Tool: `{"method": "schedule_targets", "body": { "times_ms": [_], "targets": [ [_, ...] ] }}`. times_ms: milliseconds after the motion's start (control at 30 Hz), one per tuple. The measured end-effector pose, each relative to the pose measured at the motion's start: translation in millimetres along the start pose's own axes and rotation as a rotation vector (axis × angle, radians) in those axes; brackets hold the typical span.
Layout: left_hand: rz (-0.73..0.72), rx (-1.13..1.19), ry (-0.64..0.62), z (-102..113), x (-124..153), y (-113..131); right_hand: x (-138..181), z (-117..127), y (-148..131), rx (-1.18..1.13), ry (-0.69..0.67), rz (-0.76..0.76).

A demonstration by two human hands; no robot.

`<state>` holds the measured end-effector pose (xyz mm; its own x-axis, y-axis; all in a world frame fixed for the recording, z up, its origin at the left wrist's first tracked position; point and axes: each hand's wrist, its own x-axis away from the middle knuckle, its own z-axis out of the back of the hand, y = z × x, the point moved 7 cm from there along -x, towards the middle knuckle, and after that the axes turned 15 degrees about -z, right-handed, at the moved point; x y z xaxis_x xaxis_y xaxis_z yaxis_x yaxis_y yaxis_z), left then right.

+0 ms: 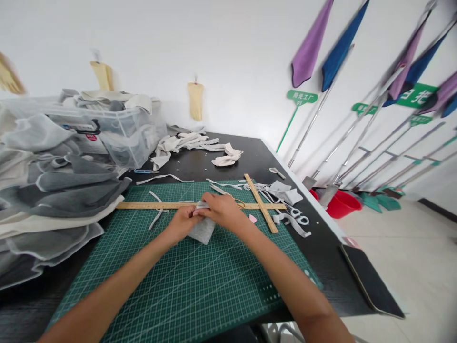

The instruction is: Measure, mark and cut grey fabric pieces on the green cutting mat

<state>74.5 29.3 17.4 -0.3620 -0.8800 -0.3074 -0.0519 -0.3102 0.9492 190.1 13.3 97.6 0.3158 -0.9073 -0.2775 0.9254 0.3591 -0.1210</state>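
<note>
A small folded piece of grey fabric (pixel 203 231) is pinched between my two hands over the green cutting mat (pixel 200 286). My left hand (pixel 183 221) grips its left edge with thumb and fingers closed. From the right, my right hand (pixel 220 209) holds its upper edge, fingers bent over it. Just behind the hands a long wooden ruler (pixel 146 205) lies across the mat. Gold-handled scissors (pixel 240 204) lie partly hidden behind my right hand. A second wooden ruler (pixel 260 202) crosses the long one at an angle.
Grey and white fabric pieces (pixel 64 190) are heaped at the left, before a clear plastic bin (pixel 128 138). Fabric strips (pixel 185 142) lie at the back. White-handled scissors (pixel 302 219) and scraps (pixel 283 190) sit right. A phone (pixel 371 278) rests at the table's right edge.
</note>
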Motion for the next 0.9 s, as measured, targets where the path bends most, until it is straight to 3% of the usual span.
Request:
{"method": "schedule_targets", "body": {
  "times_ms": [200,367,600,900],
  "targets": [
    [0.041,0.166,0.128,-6,5,-21,0,-8,0,0.052,-0.092,-0.004],
    [0.014,0.140,0.196,-12,9,-29,1,-16,2,0.111,-0.170,-0.028],
    [0.009,0.129,0.194,-14,13,-29,1,-19,5,0.095,-0.214,-0.032],
    [0.088,0.176,0.090,-20,14,-33,1,-24,12,0.048,-0.270,-0.050]
  ]
}}
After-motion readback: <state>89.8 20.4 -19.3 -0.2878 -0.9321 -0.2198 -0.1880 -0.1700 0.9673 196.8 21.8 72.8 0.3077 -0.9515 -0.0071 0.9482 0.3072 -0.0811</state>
